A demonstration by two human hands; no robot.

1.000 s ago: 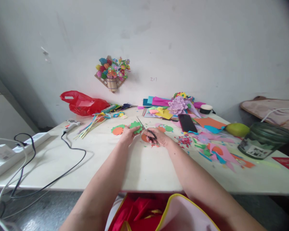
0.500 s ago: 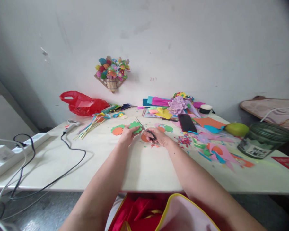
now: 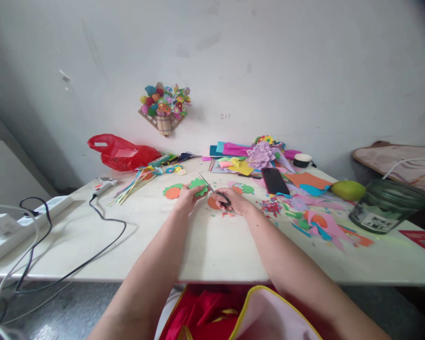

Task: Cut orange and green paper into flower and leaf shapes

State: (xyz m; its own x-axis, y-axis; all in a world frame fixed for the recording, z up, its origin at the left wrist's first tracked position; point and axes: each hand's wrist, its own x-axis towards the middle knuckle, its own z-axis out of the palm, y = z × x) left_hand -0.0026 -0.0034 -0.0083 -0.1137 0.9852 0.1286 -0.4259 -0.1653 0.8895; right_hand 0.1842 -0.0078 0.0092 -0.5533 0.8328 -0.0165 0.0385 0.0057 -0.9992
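Note:
My left hand [image 3: 187, 198] pinches a green scalloped foam piece [image 3: 198, 187] above the middle of the table. In my right hand [image 3: 235, 200] is a pair of scissors [image 3: 224, 197] with dark handles, fingers closed round them. The blades point up and left, close against the right edge of the green piece. Left of my left hand lie an orange scalloped piece [image 3: 173, 192] and a green one partly under it. An orange round piece [image 3: 213, 203] rests below the scissors, partly hidden by my right hand. Behind that hand lies another green piece [image 3: 248, 189].
Foam scraps [image 3: 318, 222] and a black phone [image 3: 275, 181] lie to the right, near a green glass jar [image 3: 378, 212]. On the left are a glue gun [image 3: 104, 185] with its cord, a power strip [image 3: 53, 205], thin sticks [image 3: 136, 185] and a red bag [image 3: 123, 153].
The scissors and the green piece have shifted very slightly in my hands. All else stays in place.

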